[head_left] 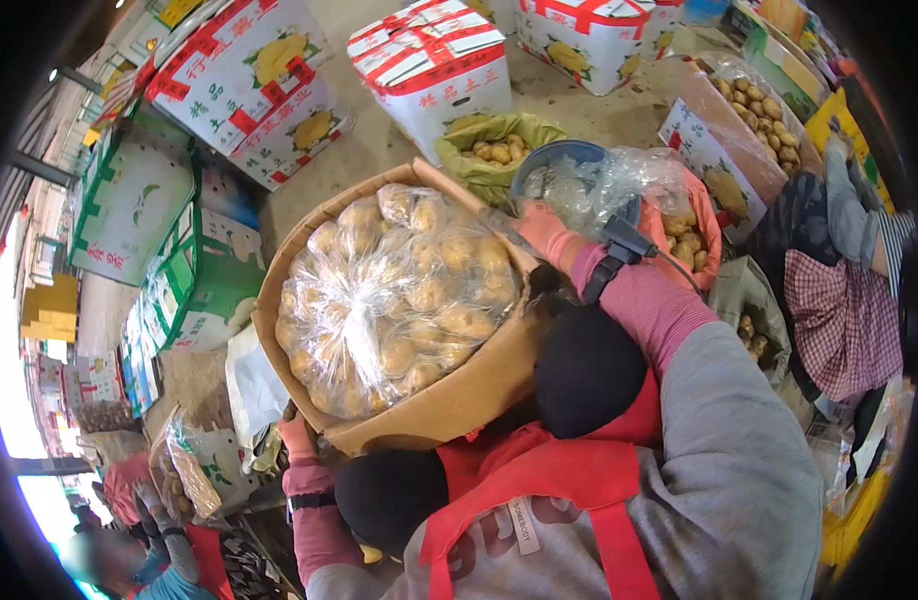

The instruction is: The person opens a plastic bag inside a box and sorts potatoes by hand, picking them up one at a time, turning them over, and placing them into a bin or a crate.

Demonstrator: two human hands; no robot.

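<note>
We see a large bag of potatoes (399,300) sitting inside an open cardboard box (469,395), directly in front of the person. The bag is clear plastic, gathered into a bright, crumpled bunch toward the middle, and the potatoes press up against it almost to the box's rim.

We find the left hand (299,437) at the near left corner of the box, on the outside of the wall. The bag lies just beyond its fingers, with the cardboard between them. We cannot tell whether these fingers are spread or pressed together, since the corner partly hides them.

We see the right hand (547,232) by the upper right edge of the box, its fingers directed toward the rim and the bag lying just past them, on the other side of the cardboard. How far these fingers are bent, and whether they pinch the rim, we cannot tell.

Just beyond the right hand we notice a blue bucket (522,183) with loose clear plastic (634,180) over it. Near it stand a yellow-green sack (466,178) and a pink bag (716,225), both holding potatoes. Farther back we see a white carton (434,90) crossed with red tape.
</note>
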